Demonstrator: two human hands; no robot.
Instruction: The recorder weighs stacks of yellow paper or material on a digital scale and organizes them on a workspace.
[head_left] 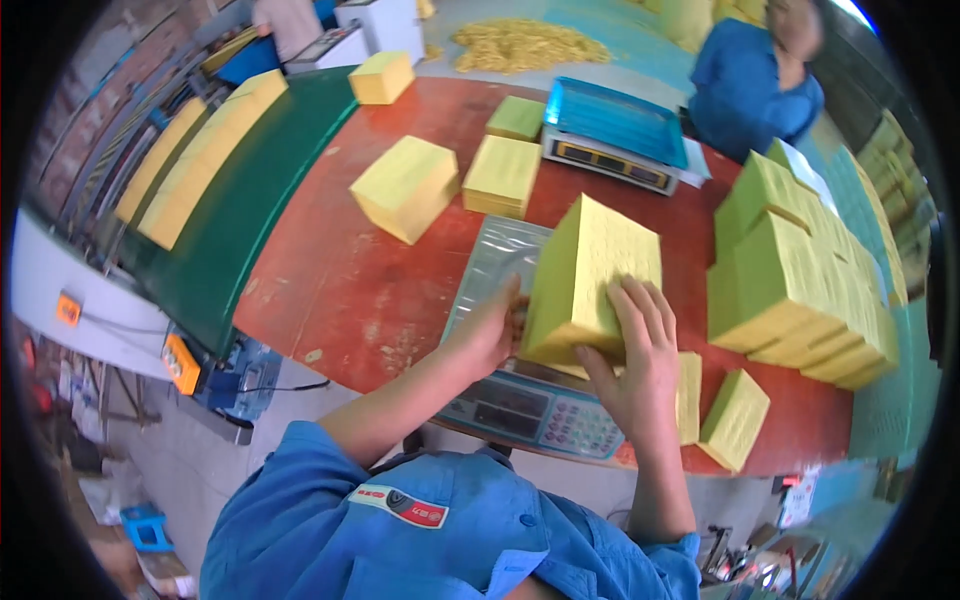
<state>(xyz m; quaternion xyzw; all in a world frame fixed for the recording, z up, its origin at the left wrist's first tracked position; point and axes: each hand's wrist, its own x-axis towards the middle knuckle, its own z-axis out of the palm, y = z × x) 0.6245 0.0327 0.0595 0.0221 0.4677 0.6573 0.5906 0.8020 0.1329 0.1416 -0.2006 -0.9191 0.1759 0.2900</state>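
Note:
A thick block of yellow paper sheets (585,275) is tilted between my two hands above a weighing scale (490,262). My left hand (492,328) grips its lower left side, some fingertips hidden behind the block. My right hand (642,365) is closed on its right side, fingers over the sheet face and thumb at the lower edge. Whether the block touches the scale's metal plate I cannot tell. The scale's keypad panel (578,428) faces me. Two thinner yellow stacks, one of them leaning (736,420), lie right of my right hand.
Left on the red table (330,290) are yellow paper blocks (405,185) and a green conveyor belt (235,225) carrying long yellow rows (212,160). A second scale with a blue tray (615,118) stands at the back. Piled blocks (790,270) line the right; a person in blue (755,85) sits beyond.

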